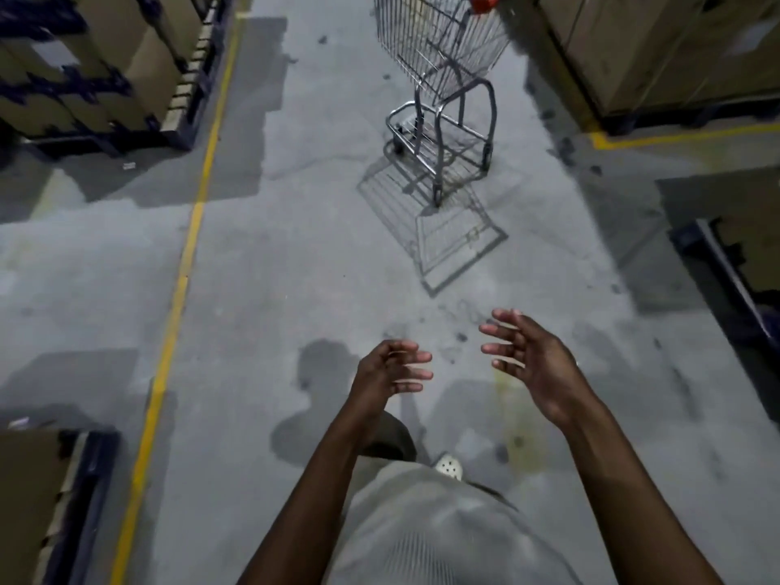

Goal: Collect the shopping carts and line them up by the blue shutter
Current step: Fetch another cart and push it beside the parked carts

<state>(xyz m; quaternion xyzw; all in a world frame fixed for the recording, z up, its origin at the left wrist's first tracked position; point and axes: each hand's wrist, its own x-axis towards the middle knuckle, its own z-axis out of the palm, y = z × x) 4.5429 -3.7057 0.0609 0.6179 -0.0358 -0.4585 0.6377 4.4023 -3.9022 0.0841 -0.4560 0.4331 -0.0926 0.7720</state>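
A silver wire shopping cart [439, 69] with a red handle piece stands alone on the grey concrete aisle, ahead and slightly right of me, its top cut off by the frame edge. My left hand [390, 371] is held out in front of me, fingers loosely spread, holding nothing. My right hand [525, 356] is raised a little further forward, fingers spread and relaxed, also empty. Both hands are well short of the cart, with bare floor between. No blue shutter is in view.
Pallets of cardboard boxes line the aisle: back left [97, 65], back right [658, 48], near left [38, 500] and at the right edge [743, 263]. A yellow floor line [185, 263] runs along the left side, another [675, 137] marks the back right.
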